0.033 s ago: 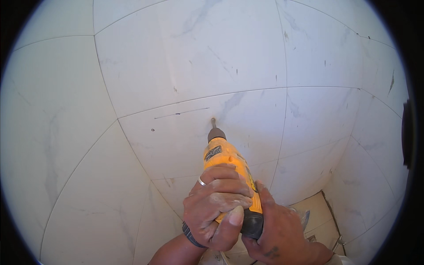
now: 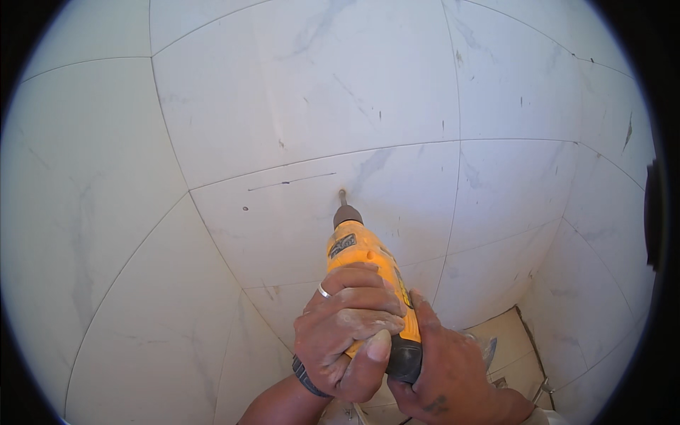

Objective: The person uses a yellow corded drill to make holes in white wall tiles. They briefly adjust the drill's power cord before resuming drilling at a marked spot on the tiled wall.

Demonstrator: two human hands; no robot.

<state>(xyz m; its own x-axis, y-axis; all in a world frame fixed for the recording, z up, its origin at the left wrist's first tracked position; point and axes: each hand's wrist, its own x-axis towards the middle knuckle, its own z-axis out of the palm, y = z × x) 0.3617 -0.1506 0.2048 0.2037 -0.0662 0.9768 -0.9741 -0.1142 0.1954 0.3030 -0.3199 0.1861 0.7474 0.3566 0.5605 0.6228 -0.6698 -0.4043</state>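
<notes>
A yellow power drill (image 2: 365, 244) with a dark chuck and a black rear end points away from me at the tiled wall (image 2: 304, 227). The tip of its drill bit (image 2: 343, 197) meets the wall at a small brownish spot. Wrapped over the drill's body from the left is my left hand (image 2: 350, 329), dusty, with a ring on one finger and a dark wristband. My right hand (image 2: 450, 372) grips the rear of the drill from the right; its thumb side lies along the casing, and its other fingers are hidden behind the tool.
A thin dark pencil-like line (image 2: 292, 181) and a small dark round mark (image 2: 245, 208) are on the tile left of the bit. Side walls meet this wall at left and right. Low on the right, the tiled floor (image 2: 511, 348) shows, with partly hidden objects beside my right hand.
</notes>
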